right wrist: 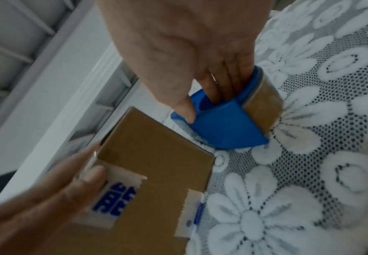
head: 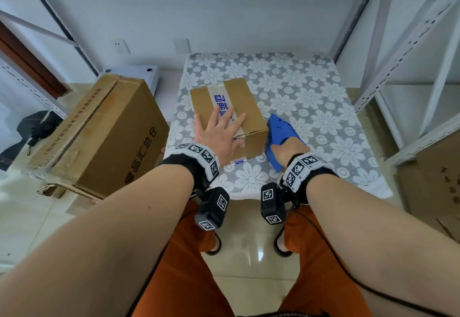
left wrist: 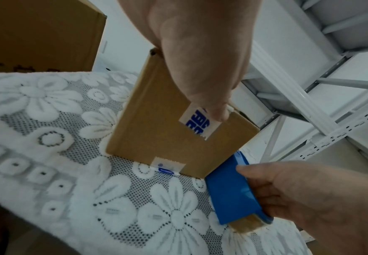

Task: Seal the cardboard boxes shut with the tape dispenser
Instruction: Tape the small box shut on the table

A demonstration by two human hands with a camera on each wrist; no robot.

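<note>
A small cardboard box (head: pixel 231 107) (left wrist: pixel 157 120) (right wrist: pixel 157 155) sits on the lace-covered table (head: pixel 311 97), with a strip of white tape with blue print (head: pixel 219 97) along its top seam and down the near side (left wrist: pixel 198 124) (right wrist: pixel 115 196). My left hand (head: pixel 219 132) lies flat on the box top, fingers spread, thumb (left wrist: pixel 211 96) pressing the tape end on the near side. My right hand (head: pixel 286 150) (right wrist: pixel 200 69) grips the blue tape dispenser (head: pixel 278 137) (left wrist: pixel 233 193) (right wrist: pixel 222 124), fingers inside its roll, just right of the box on the table.
A large closed cardboard carton (head: pixel 99 137) stands tilted on the floor left of the table. White metal shelving (head: pixel 410 55) frames the right and top. Another cardboard box (head: pixel 438 179) leans at the right edge. A dark bag (head: pixel 29 130) lies at far left.
</note>
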